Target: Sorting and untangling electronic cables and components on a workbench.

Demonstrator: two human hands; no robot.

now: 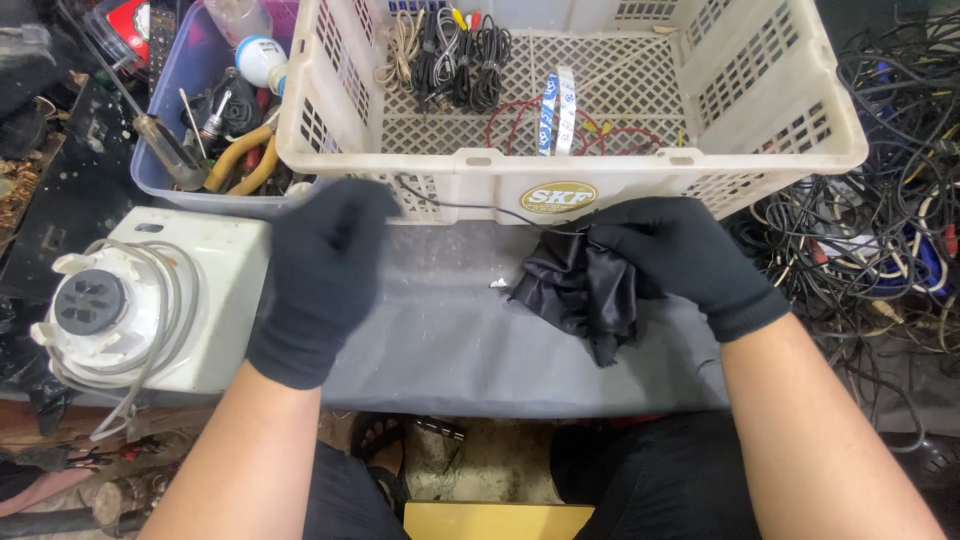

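My right hand in its black knit glove is clamped on a crumpled piece of shiny black cloth, bunched into glossy folds with one corner hanging toward me. It lies on the grey cloth-covered work surface, just in front of the cream perforated plastic crate. A thin black wire runs from the bundle toward my left gloved hand, which is blurred; I cannot tell whether its fingers pinch the wire.
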